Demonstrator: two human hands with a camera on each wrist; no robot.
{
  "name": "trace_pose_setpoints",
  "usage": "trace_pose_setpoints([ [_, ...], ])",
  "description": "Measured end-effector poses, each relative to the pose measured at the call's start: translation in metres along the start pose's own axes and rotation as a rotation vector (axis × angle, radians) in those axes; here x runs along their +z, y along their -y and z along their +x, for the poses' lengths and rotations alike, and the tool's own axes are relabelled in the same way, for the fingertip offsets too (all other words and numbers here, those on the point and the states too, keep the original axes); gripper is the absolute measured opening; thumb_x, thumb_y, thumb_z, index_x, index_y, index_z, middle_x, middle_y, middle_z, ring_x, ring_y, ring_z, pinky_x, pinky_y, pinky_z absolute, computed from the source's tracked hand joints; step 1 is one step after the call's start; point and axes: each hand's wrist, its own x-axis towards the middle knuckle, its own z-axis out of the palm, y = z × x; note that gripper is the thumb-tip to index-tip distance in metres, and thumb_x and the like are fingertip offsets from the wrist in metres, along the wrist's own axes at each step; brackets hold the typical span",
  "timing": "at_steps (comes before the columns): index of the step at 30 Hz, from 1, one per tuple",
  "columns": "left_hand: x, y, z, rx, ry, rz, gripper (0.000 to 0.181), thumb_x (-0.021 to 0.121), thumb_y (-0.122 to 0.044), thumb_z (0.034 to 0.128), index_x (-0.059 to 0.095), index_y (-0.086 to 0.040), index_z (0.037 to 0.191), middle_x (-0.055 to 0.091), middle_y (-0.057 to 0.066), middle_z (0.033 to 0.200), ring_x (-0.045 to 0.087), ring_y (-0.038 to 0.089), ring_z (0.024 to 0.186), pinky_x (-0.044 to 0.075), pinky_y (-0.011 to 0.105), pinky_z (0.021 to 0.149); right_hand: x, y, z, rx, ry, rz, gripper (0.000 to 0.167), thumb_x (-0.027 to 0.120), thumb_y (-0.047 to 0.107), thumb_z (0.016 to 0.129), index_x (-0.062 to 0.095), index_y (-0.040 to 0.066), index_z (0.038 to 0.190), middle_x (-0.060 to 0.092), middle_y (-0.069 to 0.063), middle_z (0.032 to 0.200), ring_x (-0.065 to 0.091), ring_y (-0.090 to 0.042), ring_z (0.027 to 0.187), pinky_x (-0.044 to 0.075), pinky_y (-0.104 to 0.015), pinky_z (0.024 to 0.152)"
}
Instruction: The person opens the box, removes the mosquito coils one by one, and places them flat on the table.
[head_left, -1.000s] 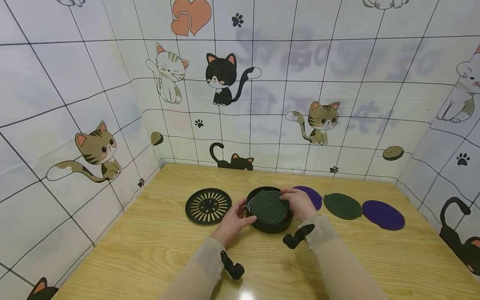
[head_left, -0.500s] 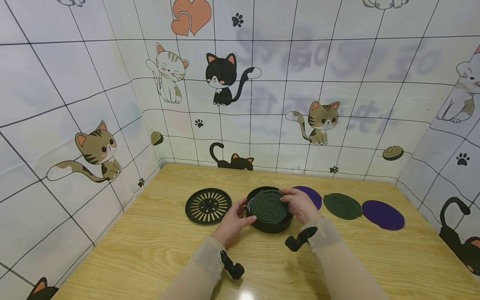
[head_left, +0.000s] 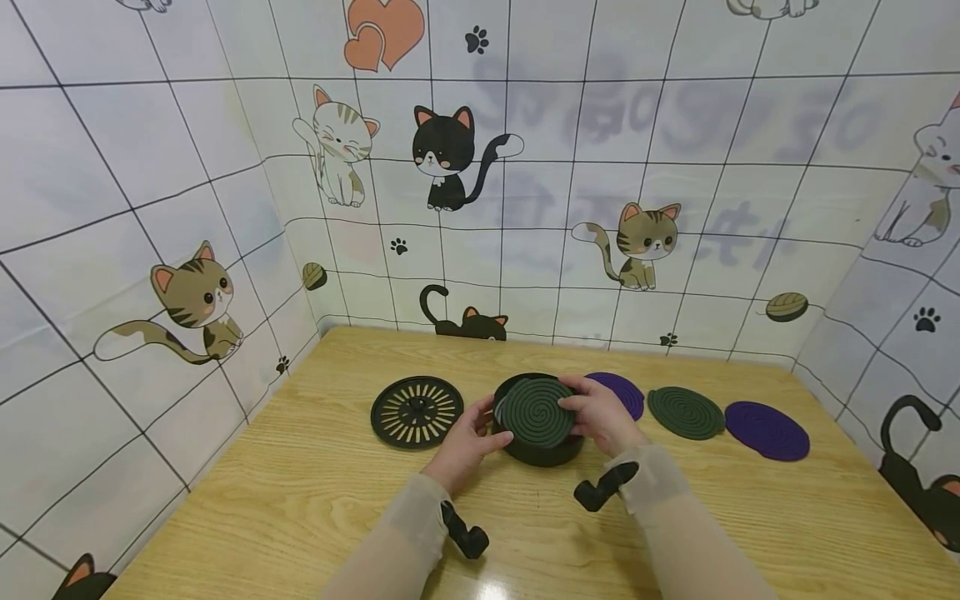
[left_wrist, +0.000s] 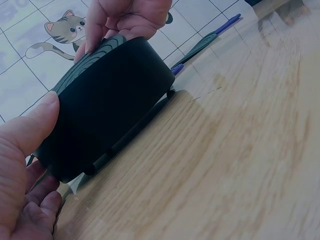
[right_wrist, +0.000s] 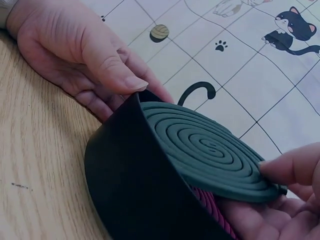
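The green spiral coil (head_left: pixel 538 414) sits tilted in the mouth of the black round pot (head_left: pixel 543 456), above a magenta coil (right_wrist: pixel 212 207). The right hand (head_left: pixel 604 417) has slid slightly towards six o'clock along its edge, so its placing seems unsettled. That grip pinches the coil at three o'clock; the left hand (head_left: pixel 461 446) holds the pot around nine o'clock, nearest the slotted lid (head_left: pixel 417 410).

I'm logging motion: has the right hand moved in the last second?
Yes, slightly: the right hand has shifted back and rightward, judged against the black slotted lid in the head view.
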Motion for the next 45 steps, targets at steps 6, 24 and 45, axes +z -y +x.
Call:
trace_pose_setpoints([
  [6, 0.001, -0.001, -0.001, 0.0, 0.001, 0.009, 0.078, 0.075, -0.025, 0.0855, 0.032, -0.016, 0.15, 0.04, 0.01, 0.147, 0.036, 0.028, 0.136, 0.036, 0.044, 0.108, 0.0, -0.002, -0.001, -0.012, 0.009, 0.014, 0.058, 0.052, -0.001, 0.095, 0.03, 0.003, 0.149, 0.058, -0.021, 0.118, 0.069, -0.021, 0.084, 0.058, -0.036, 0.071],
  [24, 0.001, -0.001, 0.001, 0.002, -0.003, 0.009, 0.077, 0.075, -0.024, 0.0855, 0.033, -0.014, 0.149, 0.04, 0.01, 0.147, 0.036, 0.029, 0.137, 0.033, 0.045, 0.11, -0.008, -0.011, -0.002, -0.042, -0.05, 0.164, 0.054, 0.052, -0.002, 0.095, 0.031, 0.001, 0.145, 0.06, -0.006, 0.108, 0.067, -0.014, 0.078, 0.056, -0.028, 0.065],
  [45, 0.005, -0.031, -0.017, -0.023, 0.025, -0.017, 0.078, 0.071, -0.014, 0.0881, 0.027, -0.002, 0.15, 0.035, 0.02, 0.149, 0.03, 0.036, 0.139, 0.031, 0.048, 0.11, -0.078, -0.01, -0.039, -0.068, -0.024, 0.371, 0.035, 0.054, 0.001, 0.097, 0.045, 0.011, 0.129, 0.065, 0.001, 0.098, 0.068, -0.011, 0.078, 0.057, -0.024, 0.066],
])
